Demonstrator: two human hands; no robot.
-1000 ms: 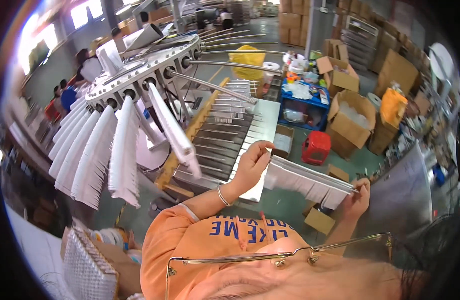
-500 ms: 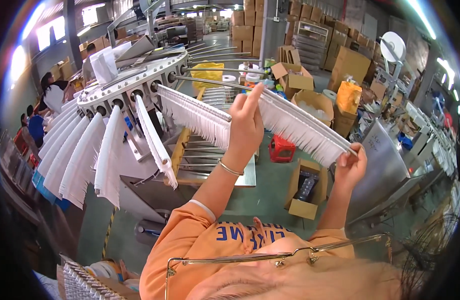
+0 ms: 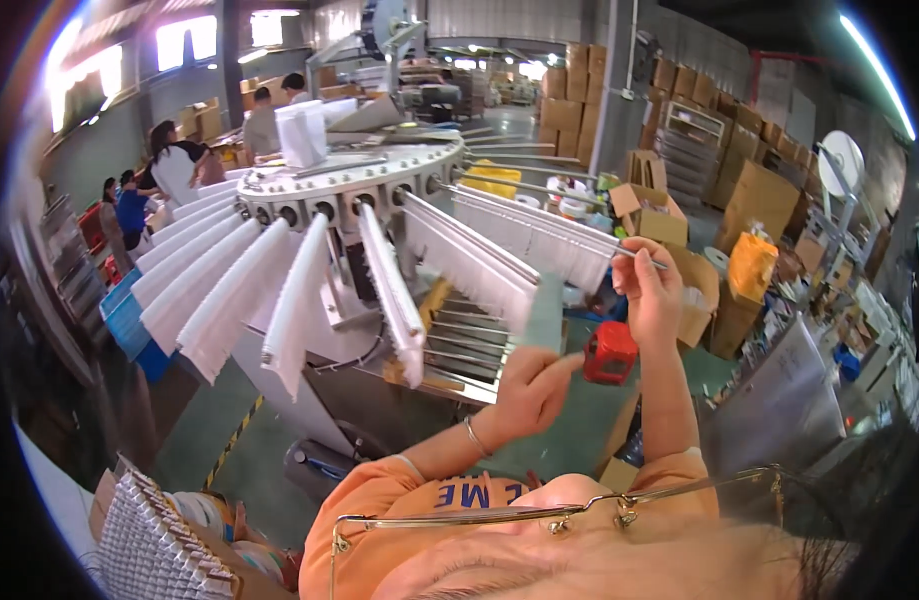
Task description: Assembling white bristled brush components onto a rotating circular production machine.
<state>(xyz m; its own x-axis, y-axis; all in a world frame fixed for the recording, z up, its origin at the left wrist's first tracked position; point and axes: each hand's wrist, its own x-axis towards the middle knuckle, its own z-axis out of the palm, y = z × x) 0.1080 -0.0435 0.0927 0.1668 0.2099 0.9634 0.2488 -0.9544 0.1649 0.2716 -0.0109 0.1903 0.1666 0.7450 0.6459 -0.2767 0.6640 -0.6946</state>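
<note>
A round metal wheel [image 3: 349,175] carries several rods pointing outward, many hung with white fringed strips. My right hand [image 3: 647,295] pinches the bare outer end of a metal rod [image 3: 624,252], which bears a white fringed strip [image 3: 539,238]. My left hand [image 3: 534,388] hovers nearer my body, below the neighbouring loaded rod [image 3: 469,245], its fingers curled in and the index partly stretched out. Above its knuckles is a blurred pale patch; I cannot tell whether the hand holds anything. Another strip [image 3: 391,290] hangs left of that rod.
Below the wheel stands a rack of bare rods [image 3: 464,350]. A red stool [image 3: 610,353] is on the floor beside my right forearm. Open cardboard boxes [image 3: 649,212] and an orange bag [image 3: 752,264] stand at right. People [image 3: 169,160] work at far left.
My left hand has come off the rod and dropped toward my body. My right hand still grips the rod's end. The whole view has shifted, with the wheel now farther right.
</note>
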